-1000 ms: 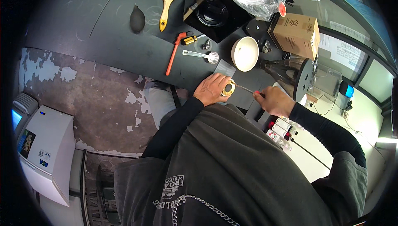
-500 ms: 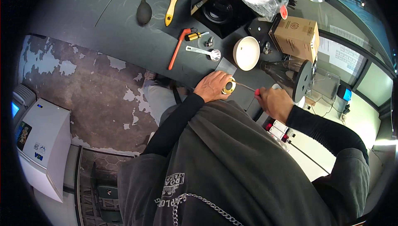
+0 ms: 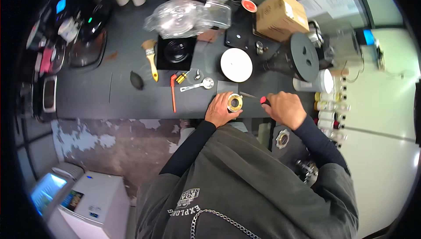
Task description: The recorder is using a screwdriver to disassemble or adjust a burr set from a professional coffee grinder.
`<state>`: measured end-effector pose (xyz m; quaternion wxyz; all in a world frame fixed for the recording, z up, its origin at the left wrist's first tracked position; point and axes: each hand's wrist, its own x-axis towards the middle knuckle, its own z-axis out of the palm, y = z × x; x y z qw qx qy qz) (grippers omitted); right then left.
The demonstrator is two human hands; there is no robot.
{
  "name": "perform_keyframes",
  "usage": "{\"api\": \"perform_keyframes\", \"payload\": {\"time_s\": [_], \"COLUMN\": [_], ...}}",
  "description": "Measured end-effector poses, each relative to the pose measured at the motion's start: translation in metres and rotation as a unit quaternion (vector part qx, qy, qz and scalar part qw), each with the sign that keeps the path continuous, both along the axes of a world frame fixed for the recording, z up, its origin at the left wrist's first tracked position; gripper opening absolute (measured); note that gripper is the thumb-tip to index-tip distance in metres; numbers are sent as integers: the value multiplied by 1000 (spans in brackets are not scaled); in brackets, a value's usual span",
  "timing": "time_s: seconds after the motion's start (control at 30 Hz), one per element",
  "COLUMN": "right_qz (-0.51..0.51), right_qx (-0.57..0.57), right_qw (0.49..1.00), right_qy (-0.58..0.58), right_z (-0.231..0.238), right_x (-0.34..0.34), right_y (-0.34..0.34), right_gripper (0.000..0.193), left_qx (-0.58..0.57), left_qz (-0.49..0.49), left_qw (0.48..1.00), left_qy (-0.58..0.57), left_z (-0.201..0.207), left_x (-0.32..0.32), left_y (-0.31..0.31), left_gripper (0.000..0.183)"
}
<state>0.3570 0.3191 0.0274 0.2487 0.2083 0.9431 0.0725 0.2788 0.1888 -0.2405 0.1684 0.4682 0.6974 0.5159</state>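
Note:
My left hand [image 3: 220,109] grips a small gold-coloured metal ring [image 3: 234,102] with a dark centre, held on a grey mat [image 3: 227,87] at the front of the dark workbench [image 3: 101,94]. My right hand [image 3: 285,108] is closed around a screwdriver with a red handle end [image 3: 264,101]. Its thin shaft [image 3: 248,95] points left toward the ring, with the tip just beside it.
Behind the ring stand a white round dish [image 3: 236,65], a silver spoon-like tool [image 3: 197,85], a red-handled tool [image 3: 173,92], a paintbrush [image 3: 151,59], a black square tray [image 3: 176,52], a cardboard box [image 3: 280,16], crumpled plastic [image 3: 177,17] and small bottles [image 3: 326,105] at right.
The view has swung so the bench now lies straight ahead. Both hands stay at the ring and screwdriver in the same grip.

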Motion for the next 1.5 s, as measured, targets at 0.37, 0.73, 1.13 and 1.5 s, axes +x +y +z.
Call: {"api": "perform_keyframes", "payload": {"time_s": [0.37,0.73,1.13,1.5], "right_qz": [-543,-425,-249,-229], "right_qx": [-390,-514,-494,-463], "right_qw": [661,628,690,683], "right_qy": [341,400,466,517], "right_z": [-98,-110,-112,-108], "right_x": [174,182,204,219], "right_y": [-66,-47,15,41], "right_gripper": [45,33,31,34], "left_qx": [-23,30,40,60], "left_qz": [1,29,83,54], "left_qw": [999,997,935,971], "left_qy": [47,-65,-342,-227], "left_z": [3,93,169,212], "left_x": [11,8,63,83], "left_y": [19,14,39,60], "left_gripper": [82,25,21,18]}}
